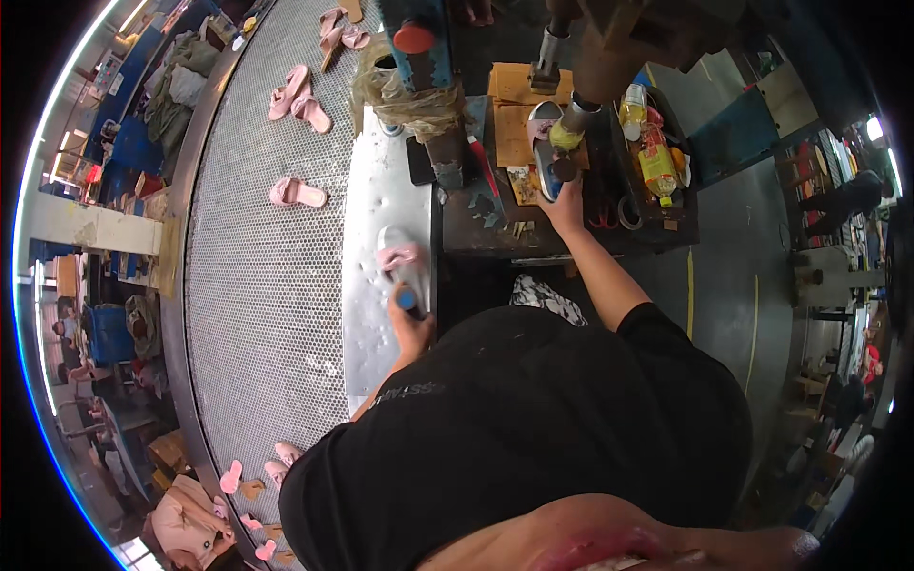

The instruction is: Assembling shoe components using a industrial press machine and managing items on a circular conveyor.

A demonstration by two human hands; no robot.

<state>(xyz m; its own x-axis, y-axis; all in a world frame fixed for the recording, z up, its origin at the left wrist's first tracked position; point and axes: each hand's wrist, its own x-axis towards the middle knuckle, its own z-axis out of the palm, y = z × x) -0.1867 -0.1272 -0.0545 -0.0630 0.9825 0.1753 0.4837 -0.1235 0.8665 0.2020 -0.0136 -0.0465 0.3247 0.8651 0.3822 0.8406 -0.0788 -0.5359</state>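
My left hand is closed around the heel end of a slide sandal with a pink bow strap, blurred by motion over the metal shelf. A round blue-topped piece sticks up at its heel, beside my fingers. At the machine, my right hand grips the heel end of another slide sandal, also with a pink strap. Its toe points away from me, and a dark round knob shows above its heel. A press head with a yellowish wrapped tip hangs right beside this sandal, whether touching I cannot tell.
A perforated conveyor on the left carries several pink sandals. Ahead stands a blue machine post with a red button. A tray with bottles and scissors lie right of my right hand. Another person is at the lower left.
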